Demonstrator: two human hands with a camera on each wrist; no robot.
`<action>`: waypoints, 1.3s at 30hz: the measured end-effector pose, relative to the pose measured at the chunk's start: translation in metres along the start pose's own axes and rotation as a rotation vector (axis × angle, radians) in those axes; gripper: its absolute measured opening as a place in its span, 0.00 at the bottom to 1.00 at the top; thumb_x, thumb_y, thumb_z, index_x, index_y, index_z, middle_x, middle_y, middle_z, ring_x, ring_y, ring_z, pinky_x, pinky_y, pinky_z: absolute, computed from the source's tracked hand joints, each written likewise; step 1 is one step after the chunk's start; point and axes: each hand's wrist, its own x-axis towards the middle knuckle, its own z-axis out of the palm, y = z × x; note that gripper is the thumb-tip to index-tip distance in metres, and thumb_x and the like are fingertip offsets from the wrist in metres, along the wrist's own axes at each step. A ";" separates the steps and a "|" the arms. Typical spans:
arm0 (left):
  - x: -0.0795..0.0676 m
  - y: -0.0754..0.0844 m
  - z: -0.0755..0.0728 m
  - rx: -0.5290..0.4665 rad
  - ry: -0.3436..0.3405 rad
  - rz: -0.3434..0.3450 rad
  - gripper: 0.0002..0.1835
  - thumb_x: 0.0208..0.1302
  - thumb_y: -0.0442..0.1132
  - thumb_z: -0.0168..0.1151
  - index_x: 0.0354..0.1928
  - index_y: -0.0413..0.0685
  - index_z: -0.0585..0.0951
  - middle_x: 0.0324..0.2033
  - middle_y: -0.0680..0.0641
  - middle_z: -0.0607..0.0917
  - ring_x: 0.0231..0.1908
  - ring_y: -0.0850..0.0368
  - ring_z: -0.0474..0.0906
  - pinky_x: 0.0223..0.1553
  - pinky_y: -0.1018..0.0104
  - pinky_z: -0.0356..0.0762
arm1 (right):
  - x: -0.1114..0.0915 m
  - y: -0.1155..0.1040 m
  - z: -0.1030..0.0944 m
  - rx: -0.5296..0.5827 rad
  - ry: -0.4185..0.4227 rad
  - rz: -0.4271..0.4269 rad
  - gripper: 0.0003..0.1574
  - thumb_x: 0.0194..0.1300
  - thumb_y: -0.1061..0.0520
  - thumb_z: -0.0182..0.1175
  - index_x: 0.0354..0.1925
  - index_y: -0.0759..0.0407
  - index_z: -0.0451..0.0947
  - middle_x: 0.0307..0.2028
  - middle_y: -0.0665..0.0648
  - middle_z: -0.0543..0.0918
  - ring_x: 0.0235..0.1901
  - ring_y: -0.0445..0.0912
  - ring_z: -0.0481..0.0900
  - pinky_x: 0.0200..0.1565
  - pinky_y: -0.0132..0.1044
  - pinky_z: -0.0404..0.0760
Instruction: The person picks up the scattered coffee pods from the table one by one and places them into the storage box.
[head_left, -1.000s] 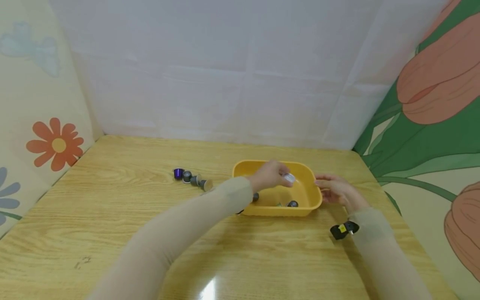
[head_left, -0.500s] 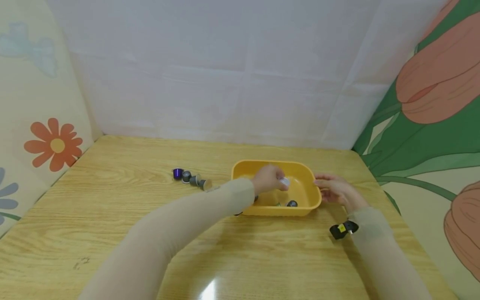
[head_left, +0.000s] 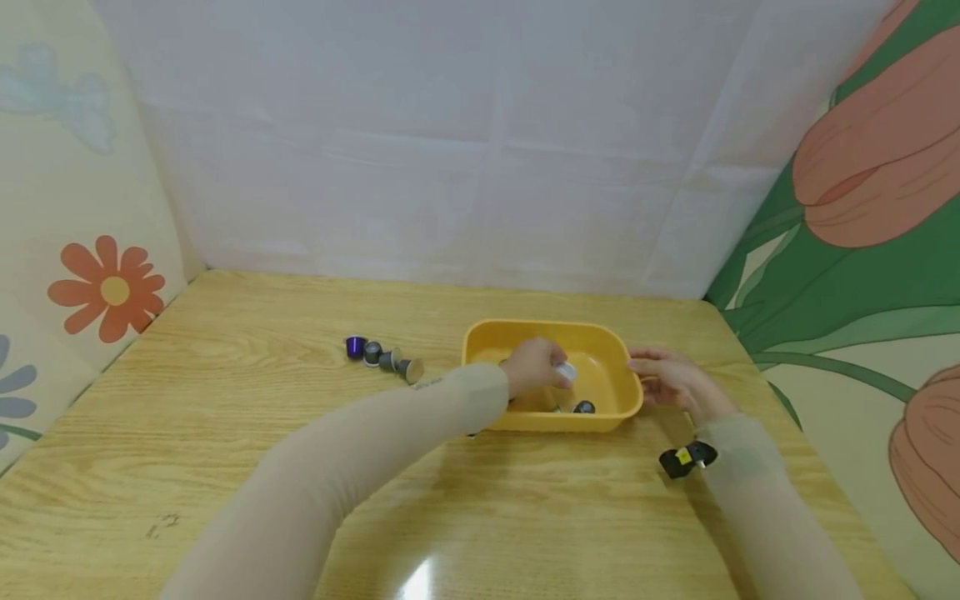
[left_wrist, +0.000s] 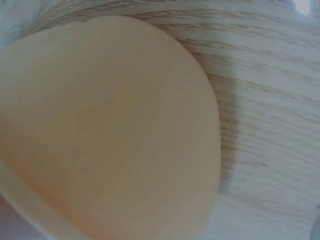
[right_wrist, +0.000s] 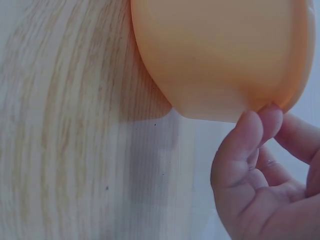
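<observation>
A yellow plastic bin stands on the wooden table, its outer wall filling much of the left wrist view. Inside it, my left hand pinches a coffee capsule, its pale lid facing right. Below that hand, a dark coffee capsule lies on the bin floor near the front wall, beside a small green piece mostly hidden by the rim. My right hand holds the bin's right rim; the right wrist view shows its fingertips bent against the edge.
Left of the bin, several coffee capsules lie in a slanting row, from a purple one to a grey one with a tan lid. A white cloth hangs behind the table; flowered panels flank it.
My left hand has moved lower and slightly left inside the bin, carrying the pale-lidded capsule down. The right hand keeps its place on the rim.
</observation>
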 end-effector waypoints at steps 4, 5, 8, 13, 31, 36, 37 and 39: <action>-0.001 -0.001 -0.001 -0.021 0.000 -0.008 0.25 0.58 0.35 0.71 0.57 0.33 0.78 0.53 0.39 0.81 0.51 0.48 0.78 0.51 0.60 0.77 | 0.000 -0.002 0.001 -0.018 0.001 0.005 0.34 0.74 0.58 0.52 0.70 0.69 0.54 0.33 0.52 0.80 0.30 0.43 0.79 0.33 0.35 0.83; -0.001 0.000 -0.001 -0.025 0.001 -0.008 0.25 0.58 0.35 0.71 0.57 0.33 0.78 0.53 0.39 0.81 0.51 0.48 0.78 0.51 0.60 0.77 | 0.000 -0.003 0.001 -0.021 0.001 0.006 0.34 0.74 0.58 0.52 0.71 0.69 0.53 0.34 0.52 0.79 0.31 0.43 0.79 0.34 0.35 0.83; -0.002 -0.001 -0.001 -0.033 0.001 -0.012 0.25 0.58 0.35 0.71 0.57 0.33 0.78 0.53 0.39 0.81 0.52 0.47 0.77 0.52 0.60 0.77 | 0.000 -0.003 0.002 -0.023 0.001 0.007 0.34 0.74 0.58 0.52 0.71 0.69 0.53 0.34 0.52 0.80 0.31 0.43 0.79 0.34 0.35 0.83; -0.001 -0.005 0.001 -0.027 0.001 -0.019 0.25 0.58 0.36 0.71 0.56 0.33 0.78 0.54 0.39 0.81 0.54 0.46 0.77 0.56 0.59 0.75 | 0.001 -0.003 0.002 -0.024 0.007 0.010 0.32 0.74 0.58 0.52 0.69 0.68 0.56 0.33 0.52 0.80 0.31 0.43 0.79 0.34 0.35 0.83; -0.023 -0.007 -0.015 -0.170 -0.007 0.063 0.24 0.64 0.35 0.66 0.60 0.34 0.75 0.56 0.40 0.80 0.57 0.47 0.75 0.58 0.59 0.74 | -0.001 0.000 0.000 -0.008 -0.019 0.004 0.25 0.74 0.60 0.51 0.64 0.67 0.61 0.32 0.52 0.79 0.29 0.43 0.79 0.32 0.34 0.82; -0.034 -0.008 -0.024 -0.233 0.020 0.064 0.25 0.65 0.36 0.65 0.62 0.34 0.74 0.57 0.40 0.79 0.58 0.47 0.74 0.58 0.58 0.73 | -0.001 0.000 0.000 0.007 -0.021 0.005 0.19 0.73 0.60 0.51 0.60 0.63 0.66 0.32 0.52 0.79 0.29 0.43 0.79 0.33 0.35 0.82; -0.036 -0.009 -0.025 -0.238 0.028 0.063 0.25 0.65 0.36 0.65 0.61 0.34 0.74 0.57 0.40 0.79 0.58 0.47 0.74 0.59 0.58 0.73 | -0.001 0.000 0.000 0.011 -0.022 0.004 0.18 0.73 0.60 0.51 0.59 0.62 0.67 0.32 0.52 0.79 0.30 0.43 0.79 0.33 0.35 0.82; -0.038 -0.009 -0.030 -0.239 0.036 0.054 0.24 0.65 0.36 0.65 0.61 0.34 0.74 0.56 0.40 0.79 0.58 0.47 0.74 0.58 0.58 0.73 | -0.002 0.000 0.000 0.006 -0.024 0.000 0.17 0.73 0.60 0.52 0.58 0.62 0.68 0.32 0.52 0.80 0.30 0.43 0.79 0.33 0.35 0.82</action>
